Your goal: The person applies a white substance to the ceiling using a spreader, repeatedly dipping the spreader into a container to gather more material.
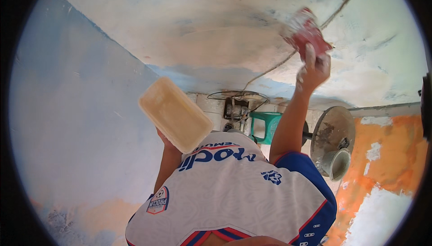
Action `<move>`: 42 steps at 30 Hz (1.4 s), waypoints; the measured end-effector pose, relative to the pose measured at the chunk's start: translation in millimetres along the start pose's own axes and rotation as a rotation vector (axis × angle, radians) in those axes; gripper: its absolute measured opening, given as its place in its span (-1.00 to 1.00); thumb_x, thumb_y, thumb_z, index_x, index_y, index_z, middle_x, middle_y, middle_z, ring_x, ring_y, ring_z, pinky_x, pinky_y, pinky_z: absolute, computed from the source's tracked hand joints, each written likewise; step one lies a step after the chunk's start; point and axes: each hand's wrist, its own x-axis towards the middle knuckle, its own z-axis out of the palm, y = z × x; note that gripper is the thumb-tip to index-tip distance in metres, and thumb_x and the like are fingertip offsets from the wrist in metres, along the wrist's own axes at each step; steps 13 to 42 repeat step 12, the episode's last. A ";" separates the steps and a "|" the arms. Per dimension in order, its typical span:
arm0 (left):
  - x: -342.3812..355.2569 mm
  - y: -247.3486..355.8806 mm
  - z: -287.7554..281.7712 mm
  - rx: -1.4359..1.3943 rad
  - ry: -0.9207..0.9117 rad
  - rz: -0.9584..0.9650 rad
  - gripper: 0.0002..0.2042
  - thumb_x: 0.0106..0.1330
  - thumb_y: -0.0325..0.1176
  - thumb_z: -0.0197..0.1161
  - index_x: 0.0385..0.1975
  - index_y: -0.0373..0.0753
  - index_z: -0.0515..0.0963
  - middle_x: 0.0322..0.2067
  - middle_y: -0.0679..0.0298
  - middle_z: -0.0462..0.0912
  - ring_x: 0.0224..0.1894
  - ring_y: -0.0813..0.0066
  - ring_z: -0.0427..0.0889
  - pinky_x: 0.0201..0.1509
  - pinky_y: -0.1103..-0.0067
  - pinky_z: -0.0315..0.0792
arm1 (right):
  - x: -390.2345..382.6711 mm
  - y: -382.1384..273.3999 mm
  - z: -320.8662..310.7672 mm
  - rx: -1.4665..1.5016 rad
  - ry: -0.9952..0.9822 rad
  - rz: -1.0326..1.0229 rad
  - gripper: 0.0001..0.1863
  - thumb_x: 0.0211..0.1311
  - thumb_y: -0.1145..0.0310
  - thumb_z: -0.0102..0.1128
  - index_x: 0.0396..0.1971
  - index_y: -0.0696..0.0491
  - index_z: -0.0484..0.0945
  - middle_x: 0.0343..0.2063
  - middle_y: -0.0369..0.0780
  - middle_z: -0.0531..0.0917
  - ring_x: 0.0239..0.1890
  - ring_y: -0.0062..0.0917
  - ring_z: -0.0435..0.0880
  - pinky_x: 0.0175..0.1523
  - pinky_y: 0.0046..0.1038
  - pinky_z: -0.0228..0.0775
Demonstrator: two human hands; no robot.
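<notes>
My left hand (163,136) supports a beige rectangular tray (176,115) with rounded corners. The tray covers most of that hand, and its fingers are hidden. My right hand (313,68) is raised at the upper right, its fingers closed on a red flat spreader (313,39). Motion smears the spreader, and its far end looks whitish. It is held up close to the patchy whitish wall (216,34); whether it touches the surface I cannot tell. Whitish smears mark the fingers of my right hand.
A dark line like a cable (346,0) runs along the whitish wall. A bluish wall (85,111) stands left, a patchy orange wall (387,151) right. Below are a green stool (271,122), a small machine (236,109), a round tabletop (330,126) and a grey bucket (338,165).
</notes>
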 end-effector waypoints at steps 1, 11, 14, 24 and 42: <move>3.3 4.4 0.6 -0.009 -0.002 -0.002 -0.34 0.42 0.16 0.07 0.37 -0.14 0.26 0.20 0.15 0.52 0.13 0.12 0.60 0.16 0.16 0.58 | -11.1 -7.4 -2.4 0.016 -0.040 0.024 -0.89 0.24 0.62 0.31 -0.35 0.17 0.53 -0.31 -0.17 0.70 -0.33 -0.59 0.65 -0.25 -0.57 0.50; 63.5 71.6 -23.0 -0.016 -0.151 -0.072 -0.42 0.50 0.09 -0.03 0.35 -0.17 0.29 0.20 0.19 0.52 0.13 0.23 0.60 0.15 0.31 0.59 | -151.3 46.5 184.2 -0.398 -0.629 -0.013 -0.81 0.21 0.33 0.44 -0.33 0.12 0.67 -0.49 -0.18 0.70 -0.49 -0.57 0.66 -0.31 -0.51 0.53; 71.3 78.1 -29.8 0.010 -0.181 -0.079 -0.42 0.50 0.10 -0.03 0.35 -0.17 0.28 0.20 0.19 0.52 0.14 0.23 0.60 0.15 0.31 0.59 | -152.4 58.0 190.8 -0.451 -0.606 -0.029 -0.79 0.21 0.30 0.45 -0.29 0.12 0.67 -0.51 -0.19 0.69 -0.55 -0.60 0.62 -0.36 -0.53 0.51; 71.3 78.1 -29.8 0.010 -0.181 -0.079 -0.42 0.50 0.10 -0.03 0.35 -0.17 0.28 0.20 0.19 0.52 0.14 0.23 0.60 0.15 0.31 0.59 | -152.4 58.0 190.8 -0.451 -0.606 -0.029 -0.79 0.21 0.30 0.45 -0.29 0.12 0.67 -0.51 -0.19 0.69 -0.55 -0.60 0.62 -0.36 -0.53 0.51; 71.3 78.1 -29.8 0.010 -0.181 -0.079 -0.42 0.50 0.10 -0.03 0.35 -0.17 0.28 0.20 0.19 0.52 0.14 0.23 0.60 0.15 0.31 0.59 | -152.4 58.0 190.8 -0.451 -0.606 -0.029 -0.79 0.21 0.30 0.45 -0.29 0.12 0.67 -0.51 -0.19 0.69 -0.55 -0.60 0.62 -0.36 -0.53 0.51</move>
